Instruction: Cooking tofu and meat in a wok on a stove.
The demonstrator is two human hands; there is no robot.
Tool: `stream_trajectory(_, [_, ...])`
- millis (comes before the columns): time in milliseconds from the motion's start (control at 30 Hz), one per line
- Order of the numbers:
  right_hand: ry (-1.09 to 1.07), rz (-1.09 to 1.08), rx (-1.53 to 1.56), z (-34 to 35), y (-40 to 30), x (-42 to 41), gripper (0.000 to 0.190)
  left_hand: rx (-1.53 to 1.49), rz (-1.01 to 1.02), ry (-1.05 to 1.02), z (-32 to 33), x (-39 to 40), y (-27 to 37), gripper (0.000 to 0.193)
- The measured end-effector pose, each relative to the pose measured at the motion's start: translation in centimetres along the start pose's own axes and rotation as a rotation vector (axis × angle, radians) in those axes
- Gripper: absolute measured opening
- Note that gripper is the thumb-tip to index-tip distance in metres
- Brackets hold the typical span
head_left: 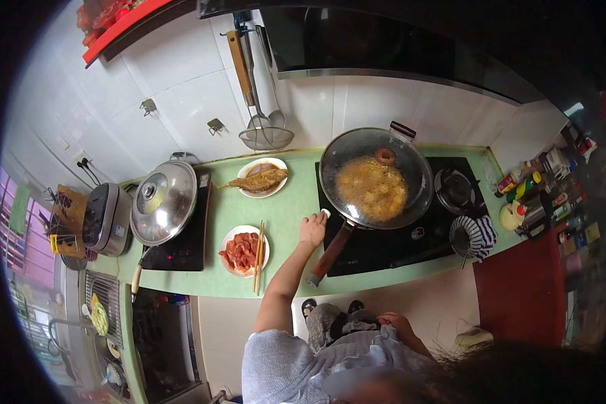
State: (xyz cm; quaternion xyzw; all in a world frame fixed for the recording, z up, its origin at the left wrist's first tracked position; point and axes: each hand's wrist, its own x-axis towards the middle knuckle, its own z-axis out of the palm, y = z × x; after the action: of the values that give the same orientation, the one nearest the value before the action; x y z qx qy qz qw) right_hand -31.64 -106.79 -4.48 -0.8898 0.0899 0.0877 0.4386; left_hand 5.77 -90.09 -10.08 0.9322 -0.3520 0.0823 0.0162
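My left hand reaches over the green countertop, fingers on a small white item at the left edge of the black glass stove. What the item is, I cannot tell. Just right of the hand sits a wok under a glass lid, with yellowish food in bubbling liquid showing through. Its reddish-brown handle points toward me. My right hand is low by my waist, against my clothing; its fingers are partly hidden. Left of my arm, chopsticks rest across a plate of raw sliced meat.
A plate holds a cooked fish behind the meat. Farther left, a lidded steel wok stands on an induction cooker, beside a rice cooker. Striped cloth and bottles lie right. A range hood overhangs the stove.
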Motion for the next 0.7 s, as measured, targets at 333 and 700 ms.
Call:
stream_trajectory(333, [0.095,0.186,-0.043,5.3,-1.8,0.4,0.024,-0.077,0.012,0.040,1.8,4.8,-3.4,0.033])
stream_trajectory(700, [0.157,0.178,-0.037,11.0,-1.0,1.1,0.022,-0.182,0.034,0.188,3.5,8.1,-6.1,0.018])
